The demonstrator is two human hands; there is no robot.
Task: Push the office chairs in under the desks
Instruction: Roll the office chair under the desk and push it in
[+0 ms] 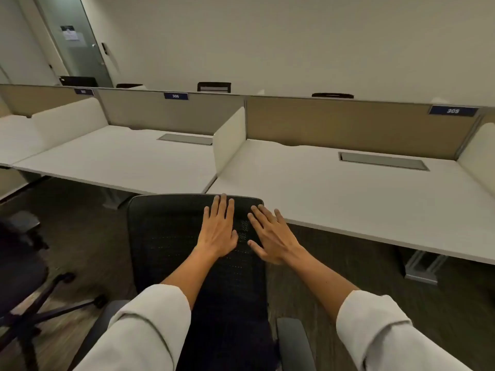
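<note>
A black mesh-backed office chair (pixel 166 236) stands right in front of me, its backrest top just short of the front edges of two white desks. My left hand (pixel 218 228) lies flat on the upper backrest with its fingers spread. My right hand (pixel 270 234) sits beside it, palm down and fingers apart, over the backrest's right edge. Neither hand grips anything. The chair faces the seam between the left desk (pixel 120 159) and the right desk (pixel 348 194). Its grey armrest (pixel 293 344) shows at the bottom. A second dark office chair (pixel 24 277) stands on the carpet at the far left.
Beige partition panels (pixel 348 124) with number plates run behind the desks, and a white divider (pixel 230 137) separates them. A grey desk leg (pixel 422 269) stands under the right desk. Chair backs show beyond the partition. A glass door (pixel 77 49) is at the back left.
</note>
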